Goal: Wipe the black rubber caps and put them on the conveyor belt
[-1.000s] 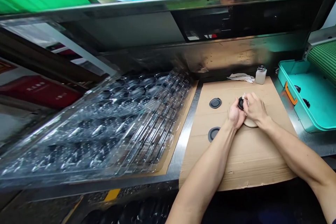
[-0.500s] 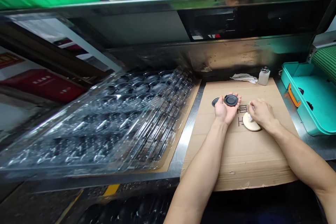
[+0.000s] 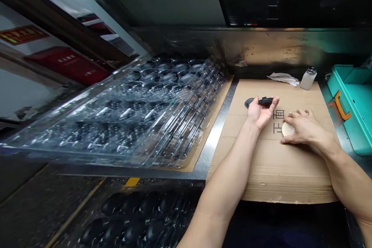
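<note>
My left hand [image 3: 261,114] is palm up above the cardboard sheet [image 3: 261,162], its fingers closed on a round black disc-shaped part [image 3: 265,101] that is tilted edge-on. Just left of those fingers, a second black round part [image 3: 248,102] lies on the cardboard, partly behind the hand. My right hand [image 3: 303,126] curls over a round cream-coloured pad [image 3: 287,130], thumb at its near edge and fingers at its far edge. The right palm hides much of the pad. Printed black characters [image 3: 278,121] show between the two hands.
Clear plastic trays [image 3: 116,124] holding black round parts are stacked at the left. At the back are a white glove-like cloth [image 3: 283,78] and a small bottle with a metal top [image 3: 308,78]. A teal bin [image 3: 359,131] with an orange latch stands at right. More black parts [image 3: 130,217] lie below.
My left hand has tilted the black part from flat on the palm to edge-on between the fingers. My right hand has spread from a pinch above the pad to a grip around it. The view has shifted.
</note>
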Tool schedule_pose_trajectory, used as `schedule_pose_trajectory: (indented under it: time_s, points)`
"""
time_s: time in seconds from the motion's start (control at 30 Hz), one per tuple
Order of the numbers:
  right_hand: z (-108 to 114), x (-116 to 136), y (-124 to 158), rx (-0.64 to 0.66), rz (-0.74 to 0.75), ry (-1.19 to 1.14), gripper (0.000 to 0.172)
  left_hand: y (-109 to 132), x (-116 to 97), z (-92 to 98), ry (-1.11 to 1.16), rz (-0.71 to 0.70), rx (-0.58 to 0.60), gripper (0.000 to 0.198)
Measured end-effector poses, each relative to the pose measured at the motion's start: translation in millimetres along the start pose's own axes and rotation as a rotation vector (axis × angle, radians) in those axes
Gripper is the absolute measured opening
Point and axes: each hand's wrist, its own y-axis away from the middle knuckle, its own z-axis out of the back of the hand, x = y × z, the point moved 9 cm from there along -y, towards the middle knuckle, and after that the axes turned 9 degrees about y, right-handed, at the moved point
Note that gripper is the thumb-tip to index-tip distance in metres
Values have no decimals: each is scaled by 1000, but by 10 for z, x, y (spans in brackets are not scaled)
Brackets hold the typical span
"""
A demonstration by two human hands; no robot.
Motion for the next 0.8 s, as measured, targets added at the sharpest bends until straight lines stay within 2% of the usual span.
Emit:
schedule_pose_trajectory:
  time_s: [0.07, 0.17, 0.23, 0.27, 0.37, 0.43, 0.47, 0.53, 0.63, 0.73, 0.8]
  points:
    - [7, -26, 7, -23, -36, 23, 60, 6, 4, -7, -8, 0, 6, 55]
    - [42, 0, 12, -60, 3, 7, 38, -3, -29, -12, -46, -34, 27, 55]
    - [107, 9, 4, -109, 55, -73, 23, -21, -75, -2, -98, -80, 34, 53]
    - [161, -15, -4, -156, 60, -144, 21, -32, -100, 5, -127, -109, 35, 51]
    - [342, -223, -18, -407, -62, -394, 34, -53, -117, 15, -203, -189, 46, 44]
    - [366, -344, 0, -578, -188, -513, 47, -58, -28, 10, -244, -194, 70, 39]
    - [337, -345, -3, -622, -221, -548, 51, -57, 42, 7, -269, -182, 86, 38]
    - [248, -215, -56, -621, -192, -563, 51, -50, 196, 11, -333, -145, 118, 36]
    - [134, 17, -146, -523, -138, -418, 48, -50, 381, 38, -401, -86, 159, 37]
    - [69, -77, -163, -430, -296, -267, 49, -73, 447, 43, -411, -72, 203, 38]
    - [47, -201, -151, -396, -366, -245, 49, -94, 435, 57, -424, -80, 201, 33]
